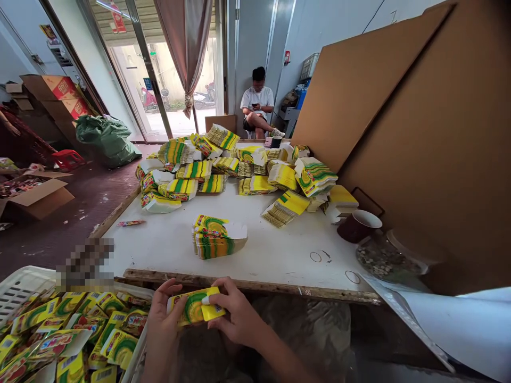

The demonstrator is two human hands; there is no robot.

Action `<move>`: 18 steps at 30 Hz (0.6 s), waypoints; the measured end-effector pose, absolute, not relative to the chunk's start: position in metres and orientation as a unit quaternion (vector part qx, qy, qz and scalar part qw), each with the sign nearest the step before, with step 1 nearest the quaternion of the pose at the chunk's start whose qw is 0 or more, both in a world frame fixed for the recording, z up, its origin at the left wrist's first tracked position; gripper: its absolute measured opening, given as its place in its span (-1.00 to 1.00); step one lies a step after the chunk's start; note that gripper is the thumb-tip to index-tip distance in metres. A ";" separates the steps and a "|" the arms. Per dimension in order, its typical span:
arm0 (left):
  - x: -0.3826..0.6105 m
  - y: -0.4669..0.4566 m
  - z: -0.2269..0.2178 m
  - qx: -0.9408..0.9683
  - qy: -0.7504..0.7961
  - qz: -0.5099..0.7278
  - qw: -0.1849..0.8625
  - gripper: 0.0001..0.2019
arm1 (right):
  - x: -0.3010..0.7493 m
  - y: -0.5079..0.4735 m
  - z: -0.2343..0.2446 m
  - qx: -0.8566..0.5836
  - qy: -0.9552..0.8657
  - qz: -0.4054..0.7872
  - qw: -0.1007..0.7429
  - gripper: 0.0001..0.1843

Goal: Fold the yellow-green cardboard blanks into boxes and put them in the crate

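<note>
Both my hands hold one small yellow-and-green printed carton (194, 307) just below the table's near edge. My left hand (163, 314) grips its left end with curled fingers. My right hand (235, 314) pinches its right end, thumb on a yellow flap. A short stack of flat cartons (215, 238) lies on the white table (167, 239) right ahead of my hands. Many more bundles of the same cartons (239, 170) are heaped at the table's far side.
A white basket (24, 284) at lower left holds several folded cartons (72, 335). A dark red cup (358, 226) and a glass jar (383, 258) stand at the right. Large cardboard sheets (419, 122) lean on the right. A seated person (257, 109) is by the doorway.
</note>
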State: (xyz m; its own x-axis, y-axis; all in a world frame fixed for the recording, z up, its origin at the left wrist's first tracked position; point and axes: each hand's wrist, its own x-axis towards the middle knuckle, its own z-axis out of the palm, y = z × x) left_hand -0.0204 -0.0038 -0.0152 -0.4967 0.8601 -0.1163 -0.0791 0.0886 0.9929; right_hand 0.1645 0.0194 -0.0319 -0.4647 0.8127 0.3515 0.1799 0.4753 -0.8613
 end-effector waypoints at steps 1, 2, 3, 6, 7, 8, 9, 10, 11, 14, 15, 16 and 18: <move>-0.021 -0.003 -0.015 0.312 0.626 0.599 0.390 -0.41 | 0.167 0.021 -0.030 -0.312 -0.767 0.404 0.389 -0.65; -0.021 -0.003 -0.017 0.313 0.627 0.599 0.386 -0.40 | 0.169 0.022 -0.028 -0.303 -0.771 0.414 0.378 -0.64; -0.020 -0.003 -0.019 0.315 0.628 0.600 0.382 -0.40 | 0.170 0.024 -0.028 -0.302 -0.770 0.423 0.370 -0.64; -0.017 -0.002 -0.025 0.332 0.633 0.596 0.367 -0.41 | 0.168 0.025 -0.032 -0.333 -0.751 0.426 0.378 -0.71; -0.017 -0.002 -0.027 0.340 0.634 0.592 0.363 -0.42 | 0.167 0.024 -0.035 -0.348 -0.742 0.419 0.392 -0.75; -0.016 -0.002 -0.028 0.346 0.636 0.588 0.360 -0.43 | 0.165 0.024 -0.037 -0.360 -0.733 0.410 0.406 -0.80; -0.016 -0.002 -0.028 0.350 0.638 0.587 0.356 -0.43 | 0.163 0.025 -0.038 -0.365 -0.727 0.405 0.417 -0.82; -0.016 -0.001 -0.028 0.349 0.639 0.588 0.353 -0.43 | 0.162 0.025 -0.040 -0.362 -0.726 0.405 0.421 -0.83; -0.017 0.000 -0.028 0.343 0.638 0.591 0.354 -0.42 | 0.162 0.026 -0.040 -0.353 -0.727 0.412 0.420 -0.82; -0.014 0.003 -0.026 0.334 0.632 0.596 0.366 -0.39 | 0.160 0.030 -0.038 -0.332 -0.712 0.444 0.430 -0.75; -0.013 0.004 -0.026 0.338 0.630 0.595 0.368 -0.38 | 0.158 0.031 -0.038 -0.338 -0.698 0.450 0.442 -0.72; -0.011 0.006 -0.026 0.342 0.628 0.594 0.369 -0.38 | 0.156 0.031 -0.037 -0.351 -0.683 0.450 0.455 -0.68; -0.010 0.007 -0.025 0.349 0.628 0.591 0.367 -0.37 | 0.151 0.029 -0.036 -0.375 -0.667 0.443 0.467 -0.55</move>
